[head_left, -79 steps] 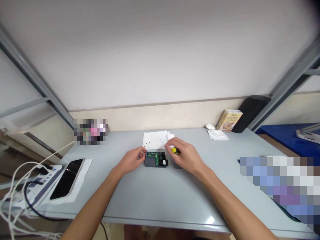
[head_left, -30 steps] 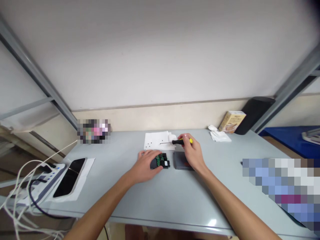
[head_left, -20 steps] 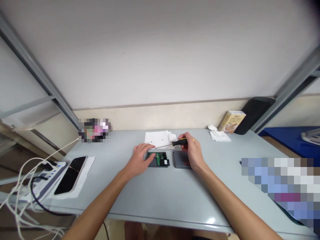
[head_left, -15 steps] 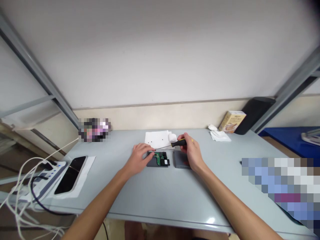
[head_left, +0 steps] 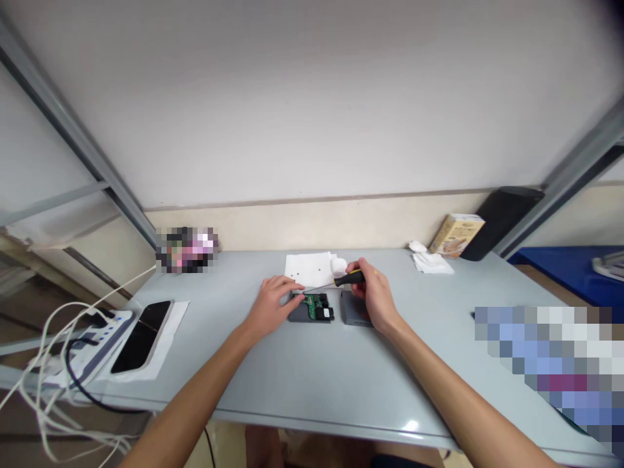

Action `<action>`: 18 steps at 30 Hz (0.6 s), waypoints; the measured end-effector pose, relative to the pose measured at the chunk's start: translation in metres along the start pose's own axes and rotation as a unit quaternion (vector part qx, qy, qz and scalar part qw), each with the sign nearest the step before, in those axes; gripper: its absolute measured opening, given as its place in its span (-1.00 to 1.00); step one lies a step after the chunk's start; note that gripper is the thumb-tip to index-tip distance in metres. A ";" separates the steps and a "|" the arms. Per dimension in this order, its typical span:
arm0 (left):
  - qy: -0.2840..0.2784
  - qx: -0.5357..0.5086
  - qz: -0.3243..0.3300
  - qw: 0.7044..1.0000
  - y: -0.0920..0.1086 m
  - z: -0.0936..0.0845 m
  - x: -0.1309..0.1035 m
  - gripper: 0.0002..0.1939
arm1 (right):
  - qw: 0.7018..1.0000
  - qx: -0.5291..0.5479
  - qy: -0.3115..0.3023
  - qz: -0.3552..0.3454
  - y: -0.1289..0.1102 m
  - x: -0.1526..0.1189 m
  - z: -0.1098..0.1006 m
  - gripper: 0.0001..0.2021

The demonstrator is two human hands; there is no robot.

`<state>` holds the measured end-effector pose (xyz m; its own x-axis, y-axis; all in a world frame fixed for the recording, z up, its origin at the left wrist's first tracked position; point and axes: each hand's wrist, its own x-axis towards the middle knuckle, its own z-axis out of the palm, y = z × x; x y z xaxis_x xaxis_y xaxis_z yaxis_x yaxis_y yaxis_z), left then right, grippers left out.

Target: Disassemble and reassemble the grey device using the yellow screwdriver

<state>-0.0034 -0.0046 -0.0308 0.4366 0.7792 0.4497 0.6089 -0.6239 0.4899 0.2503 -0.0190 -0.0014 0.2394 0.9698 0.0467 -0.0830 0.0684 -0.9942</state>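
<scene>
My right hand (head_left: 373, 296) is closed around the black and yellow handle of a screwdriver (head_left: 350, 278). Its thin shaft points left, and the tip is close to the fingers of my left hand (head_left: 273, 304). That hand rests at the left end of a flat dark grey device with an exposed green circuit board (head_left: 312, 305), thumb and fingers holding its upper left part. Exactly where the screwdriver tip touches is too small to tell. Under my right wrist and fingers, partly hidden, lies a dark grey casing (head_left: 351, 311).
Behind the device, white paper (head_left: 307, 265) carries several tiny dark bits, with a small white object (head_left: 338, 266) beside it. A phone (head_left: 143, 336) and a power strip (head_left: 92, 348) with tangled cables lie at left. A yellow box (head_left: 457, 235) and crumpled tissue (head_left: 431, 262) stand back right.
The whole view has shifted slightly. Both hands, the screwdriver and the device keep nearly the same places relative to one another.
</scene>
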 end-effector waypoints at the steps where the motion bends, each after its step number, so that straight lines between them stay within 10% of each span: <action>1: 0.002 -0.001 0.005 1.000 -0.001 0.000 0.000 -0.81 | 1.000 0.000 -0.001 0.001 0.000 0.000 0.000 -0.43; 18: 0.057 -0.051 0.036 0.996 0.006 -0.002 0.000 -0.81 | 1.000 0.007 0.010 -0.011 -0.004 -0.003 0.001 -0.45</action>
<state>-0.0007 -0.0084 -0.0260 0.3957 0.7241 0.5649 0.5056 -0.6853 0.5242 0.2492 -0.0223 0.0022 0.2613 0.9630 0.0657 -0.0906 0.0922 -0.9916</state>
